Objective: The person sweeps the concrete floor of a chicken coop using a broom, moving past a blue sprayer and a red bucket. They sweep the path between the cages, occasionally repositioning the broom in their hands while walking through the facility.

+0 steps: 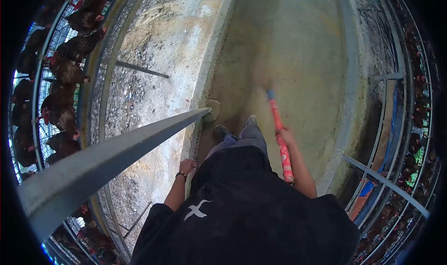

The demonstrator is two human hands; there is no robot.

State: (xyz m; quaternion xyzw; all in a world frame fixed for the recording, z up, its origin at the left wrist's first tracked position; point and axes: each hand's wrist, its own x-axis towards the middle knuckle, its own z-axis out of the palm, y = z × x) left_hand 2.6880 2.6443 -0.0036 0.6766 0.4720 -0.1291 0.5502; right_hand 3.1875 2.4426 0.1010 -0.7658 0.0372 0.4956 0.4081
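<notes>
My right hand (285,136) is wrapped around the red-and-white patterned handle of a broom (284,158). Past a blue band, the broom's far end is a brown smear of motion just above the concrete walkway (302,46). My left hand (188,166) hangs by my left side with its fingers curled in, and nothing shows in it. A dark bracelet (181,174) circles that wrist. Close to this hand, a grey slanting post (139,144) meets the walkway's left edge. My shoes (251,120) stand on the walkway below me.
Wire cages with brown hens (63,102) line the left, and more caged hens (414,162) line the right. A pale, littered strip of ground (149,88) borders the walkway at left. Metal bars (386,186) jut out near the right cages, beside a wooden board (382,120).
</notes>
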